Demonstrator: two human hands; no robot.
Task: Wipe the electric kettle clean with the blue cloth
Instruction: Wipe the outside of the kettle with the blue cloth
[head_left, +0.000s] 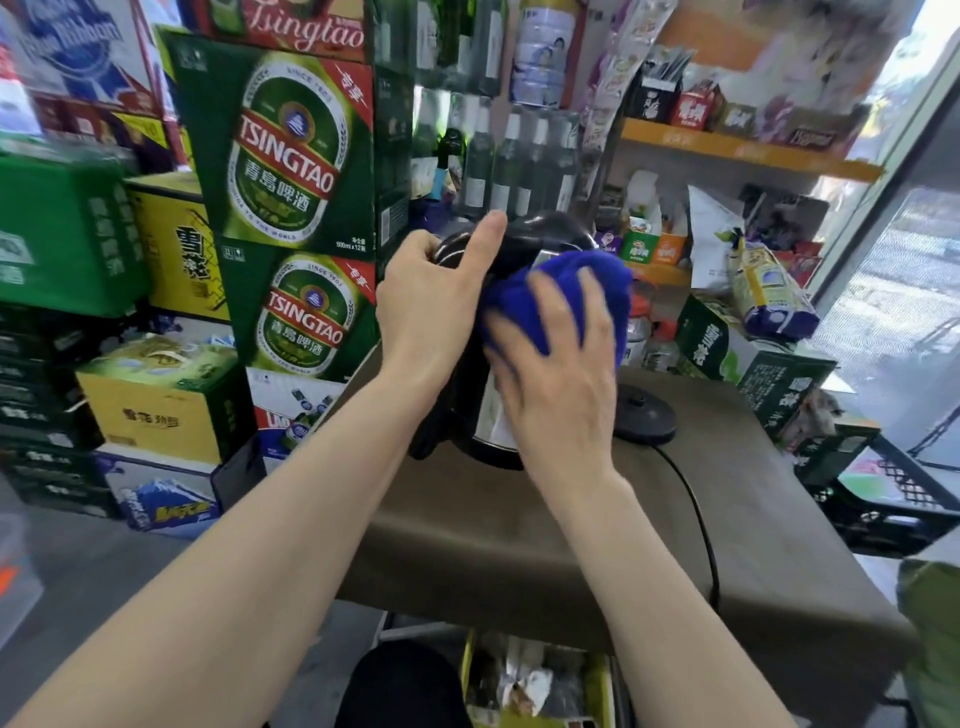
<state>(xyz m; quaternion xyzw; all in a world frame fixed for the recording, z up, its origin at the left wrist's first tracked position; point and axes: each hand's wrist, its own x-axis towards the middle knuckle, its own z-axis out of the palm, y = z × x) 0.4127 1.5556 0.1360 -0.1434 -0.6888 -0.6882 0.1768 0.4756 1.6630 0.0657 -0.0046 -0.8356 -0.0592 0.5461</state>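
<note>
1. The electric kettle (487, 418) is off its power base (644, 410). It appears to rest on the far left part of the brown table (519, 551), steel wall facing you and black lid on top.
2. The blue cloth (587, 280) is bunched against the kettle's upper right side, just under the lid.
3. Your right hand (556, 374) lies on the cloth with fingers spread and nearly straight. It presses rather than grips, and the thumb is hidden.
4. Your left hand (431, 306) curls round the kettle's top on the left, thumb laid up over the lid, steadying it.
5. I judge the step in hand to be the wipe of the upper body, with the lower steel wall bare of cloth.
6. The next move calls for drawing the cloth down and round under firm pressure, your left grip holding the kettle in place. Mind the cord (701, 525) trailing near from the base, just right of the kettle.
</note>
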